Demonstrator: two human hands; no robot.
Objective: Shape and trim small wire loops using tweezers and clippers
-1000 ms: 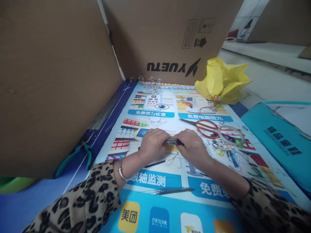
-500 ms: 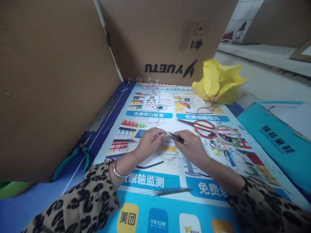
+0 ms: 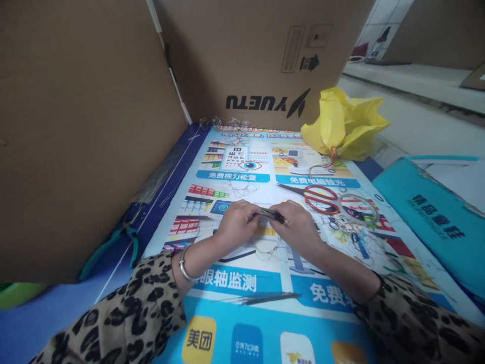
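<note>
My left hand (image 3: 237, 222) and my right hand (image 3: 297, 227) meet over the printed poster (image 3: 242, 308), fingers pinched. My right hand grips a thin dark tool (image 3: 272, 216) whose tip reaches my left fingers. My left hand pinches something small at that tip; I cannot make it out. Thin wire loops (image 3: 265, 248) lie under the hands. Both sleeves are leopard print, and a silver bangle (image 3: 183, 264) sits on my left wrist.
Red-handled scissors (image 3: 316, 197) lie right of the hands, a yellow plastic bag (image 3: 344, 124) behind them. Cardboard walls (image 3: 83, 126) stand left and behind. Teal pliers (image 3: 113, 242) and straight wires (image 3: 159, 174) lie at left. A wire bundle (image 3: 261, 298) lies near me, a teal bag (image 3: 435, 217) at right.
The hands stayed together with small finger shifts; the dark tool's angle changed slightly. The view shifted a little.
</note>
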